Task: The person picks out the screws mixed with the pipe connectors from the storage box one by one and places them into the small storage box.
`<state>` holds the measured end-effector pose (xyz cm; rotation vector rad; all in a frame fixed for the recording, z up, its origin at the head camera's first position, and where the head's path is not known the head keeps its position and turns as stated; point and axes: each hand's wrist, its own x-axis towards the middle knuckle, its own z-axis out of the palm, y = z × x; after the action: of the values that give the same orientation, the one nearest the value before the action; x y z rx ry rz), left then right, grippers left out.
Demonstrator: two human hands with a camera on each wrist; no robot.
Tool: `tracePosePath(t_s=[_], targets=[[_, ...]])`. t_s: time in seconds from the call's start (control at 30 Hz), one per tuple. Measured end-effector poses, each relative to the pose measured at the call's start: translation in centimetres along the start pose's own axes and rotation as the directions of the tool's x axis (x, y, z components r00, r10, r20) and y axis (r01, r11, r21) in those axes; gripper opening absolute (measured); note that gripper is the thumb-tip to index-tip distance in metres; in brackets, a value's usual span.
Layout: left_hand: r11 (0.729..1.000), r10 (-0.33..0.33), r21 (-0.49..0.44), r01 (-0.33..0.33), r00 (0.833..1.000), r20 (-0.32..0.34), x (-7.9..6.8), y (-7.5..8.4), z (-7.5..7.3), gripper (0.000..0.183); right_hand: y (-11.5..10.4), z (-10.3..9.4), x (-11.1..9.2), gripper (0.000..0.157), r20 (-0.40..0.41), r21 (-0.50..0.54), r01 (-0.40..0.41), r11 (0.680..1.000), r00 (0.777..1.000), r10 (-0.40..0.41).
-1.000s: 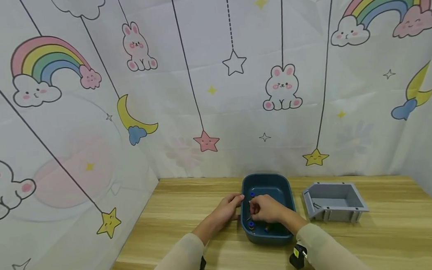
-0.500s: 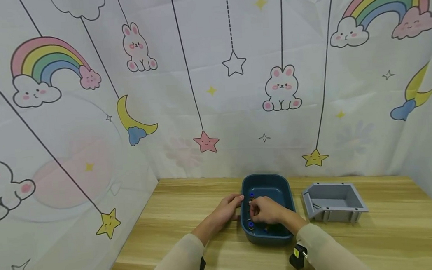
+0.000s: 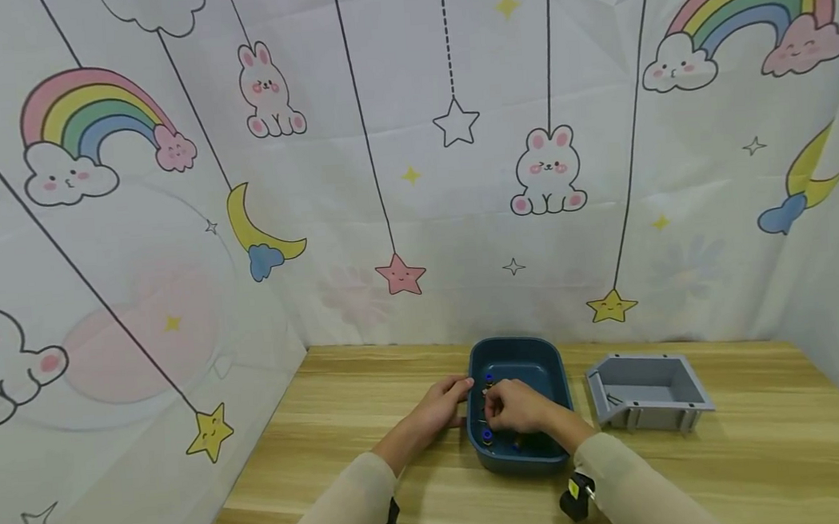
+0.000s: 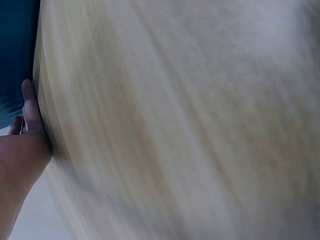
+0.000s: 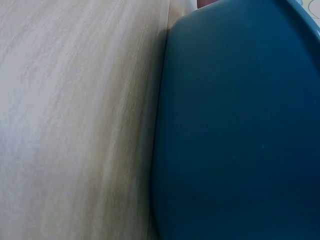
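Observation:
A dark blue plastic basin [image 3: 560, 438] stands on the table. My left hand [image 3: 439, 405] rests against its left outer wall, fingers extended along it, as the left wrist view shows on the basin's side [image 4: 17, 45]. My right hand [image 3: 518, 406] reaches inside, fingers bent and tips low near the left part of the floor. Whatever lies between those fingertips is hidden. Around that hand are small blue-topped fittings: one behind [image 3: 489, 379], another fitting in front [image 3: 487, 436], and a third, partly shaded fitting [image 3: 516, 446]. The right wrist view holds mostly the basin's outer wall [image 5: 235, 120].
A grey open-front bin [image 3: 656, 417] stands right of the basin, with small thin pieces [image 3: 614, 400] inside. Both sit on a wood-grain table [image 3: 354, 378]. A white cloth [image 3: 465, 307] printed with cartoon figures hangs behind and at the sides.
My right hand shifts only very slightly inside the basin. The small fitting near the front looks turned, its blue end now more visible. My left hand stays in place.

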<state>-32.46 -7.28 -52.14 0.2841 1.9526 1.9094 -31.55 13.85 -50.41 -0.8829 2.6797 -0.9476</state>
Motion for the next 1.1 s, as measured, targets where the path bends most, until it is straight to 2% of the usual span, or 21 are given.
tracePosePath(t_s=[0.3,0.53,0.67,1.1], targets=[[1.000,0.011,0.001,-0.011,1.000,0.013,-0.4,0.5,0.1,0.060,-0.1,-0.2,-0.1,0.010,-0.027,-0.015,0.015,1.000,1.000,-0.015],[1.000,0.006,-0.002,-0.006,1.000,0.007,-0.5,0.5,0.1,0.059,-0.3,-0.3,0.0,0.016,-0.034,-0.011,0.055,0.998,0.998,-0.055],[1.000,0.010,-0.004,-0.010,1.000,0.009,-0.1,0.3,0.0,0.058,-0.2,-0.3,0.1,0.017,-0.047,-0.006,0.052,0.999,0.998,-0.052],[1.000,-0.003,-0.002,0.003,1.000,-0.002,-0.2,0.3,0.2,0.057,-0.3,-1.1,-0.2,0.016,-0.019,0.004,0.052,0.999,0.998,-0.052]])
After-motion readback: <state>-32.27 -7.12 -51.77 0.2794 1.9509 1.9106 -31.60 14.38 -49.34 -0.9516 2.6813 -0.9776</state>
